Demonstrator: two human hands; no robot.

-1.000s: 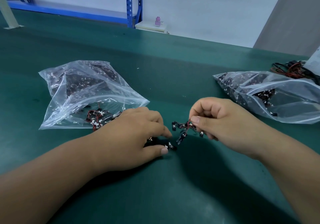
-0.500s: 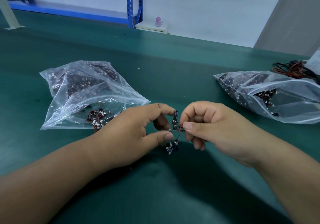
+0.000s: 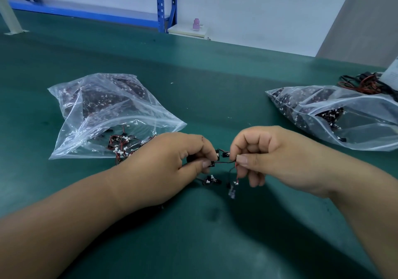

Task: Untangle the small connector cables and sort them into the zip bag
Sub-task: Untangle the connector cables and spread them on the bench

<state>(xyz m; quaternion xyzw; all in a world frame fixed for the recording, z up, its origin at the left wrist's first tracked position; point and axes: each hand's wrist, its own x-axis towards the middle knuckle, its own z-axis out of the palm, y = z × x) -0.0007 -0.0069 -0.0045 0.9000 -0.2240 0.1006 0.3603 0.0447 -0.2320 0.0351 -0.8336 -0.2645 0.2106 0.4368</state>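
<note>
A small tangle of connector cables (image 3: 224, 162), thin red and black wires with black and white plugs, is stretched between my two hands just above the green table. My left hand (image 3: 172, 166) pinches one end between thumb and fingers. My right hand (image 3: 265, 156) pinches the other end, and a few plugs (image 3: 232, 189) dangle below it. A clear zip bag (image 3: 112, 115) lies at the left, its mouth toward me, with loose cables (image 3: 120, 147) spilling at the opening. A second clear zip bag (image 3: 336, 115) full of cables lies at the right.
The green table (image 3: 193, 80) stretches far back. A heap of longer red and black wires (image 3: 366, 82) and a white sheet (image 3: 393, 74) sit at the far right edge. Blue shelving (image 3: 161, 5) and a small pink bottle (image 3: 196, 24) stand beyond the table.
My left hand rose from the table and took hold of the tangle. Both hands have since drawn slightly apart, stretching a wire between them.
</note>
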